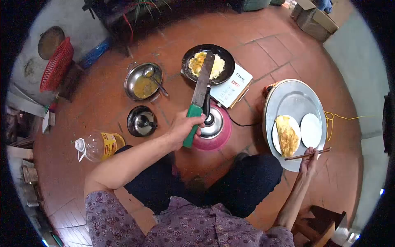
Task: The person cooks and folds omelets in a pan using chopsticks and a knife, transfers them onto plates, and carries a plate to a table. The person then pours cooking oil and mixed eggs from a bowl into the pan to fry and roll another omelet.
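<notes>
My left hand (186, 128) is closed around the green handle of a long, flat-bladed knife (201, 84). Its blade reaches over a black frying pan (228, 61), where a yellow and white egg omelette (217, 68) lies; whether the tip touches the egg, I cannot tell. In my right hand (309, 161), a pair of brown chopsticks (297, 156) is gripped at the near edge of a round metal tray (284, 96). On that tray a folded omelette (287, 138) lies across a white plate (276, 142), beside a smaller white dish (311, 129).
The pan sits on a white portable cooker (235, 86). To the left are a metal bowl (144, 87) of beaten egg with a ladle (159, 85), a smaller metal bowl (138, 122) and an oil bottle (98, 145). A pink basin (222, 142) with a metal lid stands between my knees.
</notes>
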Action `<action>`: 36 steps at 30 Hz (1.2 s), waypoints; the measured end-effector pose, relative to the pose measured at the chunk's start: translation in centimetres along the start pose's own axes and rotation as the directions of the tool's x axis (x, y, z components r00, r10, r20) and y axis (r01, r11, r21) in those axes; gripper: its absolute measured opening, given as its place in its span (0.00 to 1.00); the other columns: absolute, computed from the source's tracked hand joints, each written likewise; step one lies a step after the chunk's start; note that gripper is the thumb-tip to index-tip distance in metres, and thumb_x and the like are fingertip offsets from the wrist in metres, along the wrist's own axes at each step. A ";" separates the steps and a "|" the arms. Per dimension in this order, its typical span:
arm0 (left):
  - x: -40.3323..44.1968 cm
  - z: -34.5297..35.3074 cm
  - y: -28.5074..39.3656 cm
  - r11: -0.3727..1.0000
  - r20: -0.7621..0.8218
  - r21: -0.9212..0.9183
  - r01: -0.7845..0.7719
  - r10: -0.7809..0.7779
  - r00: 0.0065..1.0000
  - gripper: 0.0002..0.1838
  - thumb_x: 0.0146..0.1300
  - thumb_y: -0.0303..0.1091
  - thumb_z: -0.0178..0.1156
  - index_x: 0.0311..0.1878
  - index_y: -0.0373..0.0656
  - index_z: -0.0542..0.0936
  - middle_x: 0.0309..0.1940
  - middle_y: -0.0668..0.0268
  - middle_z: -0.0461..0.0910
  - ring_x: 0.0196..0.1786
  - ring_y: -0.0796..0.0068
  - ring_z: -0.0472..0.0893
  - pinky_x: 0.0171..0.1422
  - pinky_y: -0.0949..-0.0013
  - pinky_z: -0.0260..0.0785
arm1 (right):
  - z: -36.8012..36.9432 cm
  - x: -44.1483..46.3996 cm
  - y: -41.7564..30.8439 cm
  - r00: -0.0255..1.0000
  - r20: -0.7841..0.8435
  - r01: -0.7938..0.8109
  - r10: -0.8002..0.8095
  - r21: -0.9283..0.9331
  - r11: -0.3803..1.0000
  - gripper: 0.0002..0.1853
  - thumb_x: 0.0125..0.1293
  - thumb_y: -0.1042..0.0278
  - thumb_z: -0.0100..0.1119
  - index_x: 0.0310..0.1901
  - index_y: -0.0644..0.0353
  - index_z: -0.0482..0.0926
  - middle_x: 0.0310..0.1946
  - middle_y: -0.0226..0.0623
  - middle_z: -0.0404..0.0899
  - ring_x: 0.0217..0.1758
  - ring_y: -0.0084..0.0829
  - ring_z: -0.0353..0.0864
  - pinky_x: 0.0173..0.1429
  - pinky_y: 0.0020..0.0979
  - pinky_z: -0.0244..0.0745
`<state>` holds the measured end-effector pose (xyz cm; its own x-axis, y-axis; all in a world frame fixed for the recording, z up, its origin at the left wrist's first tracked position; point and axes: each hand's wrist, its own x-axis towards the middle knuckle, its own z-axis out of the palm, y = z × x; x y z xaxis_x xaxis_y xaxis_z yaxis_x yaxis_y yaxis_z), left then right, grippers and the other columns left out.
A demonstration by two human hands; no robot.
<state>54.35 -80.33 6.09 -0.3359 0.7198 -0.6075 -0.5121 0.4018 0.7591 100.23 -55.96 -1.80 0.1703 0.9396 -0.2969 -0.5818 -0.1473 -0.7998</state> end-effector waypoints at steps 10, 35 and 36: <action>-0.1 -13.5 3.2 0.998 -0.216 -0.069 -0.004 -0.011 0.976 0.02 0.55 0.25 0.51 0.31 0.37 0.72 0.21 0.64 0.73 0.20 0.76 0.73 0.21 0.76 0.68 | 13.8 -16.7 1.3 0.801 0.490 0.009 0.344 -0.584 0.812 0.12 0.67 0.67 0.48 0.48 0.63 0.69 0.32 0.34 0.75 0.33 0.21 0.75 0.35 0.24 0.72; 11.5 -12.2 -0.7 0.995 0.082 0.002 -0.097 0.096 0.992 0.22 0.60 0.45 0.57 0.53 0.41 0.70 0.37 0.61 0.77 0.37 0.69 0.78 0.40 0.69 0.73 | 30.5 -14.8 15.9 0.253 0.236 -0.112 0.938 -0.956 0.271 0.13 0.68 0.64 0.47 0.47 0.63 0.72 0.28 0.33 0.78 0.16 0.14 0.67 0.17 0.16 0.62; 9.8 -9.3 0.9 0.977 0.214 -0.210 0.022 0.024 0.977 0.18 0.64 0.45 0.53 0.50 0.43 0.71 0.35 0.65 0.77 0.34 0.76 0.77 0.39 0.72 0.72 | 30.9 -15.2 16.3 0.207 0.237 -0.103 0.949 -0.960 0.262 0.13 0.68 0.63 0.47 0.48 0.62 0.72 0.28 0.33 0.78 0.15 0.13 0.66 0.17 0.16 0.61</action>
<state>43.28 -78.16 -1.36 -0.1712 0.8335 -0.5254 -0.6743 0.2897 0.6793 63.61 -63.07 5.82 -0.7055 0.1274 -0.6972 0.5934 -0.4317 -0.6794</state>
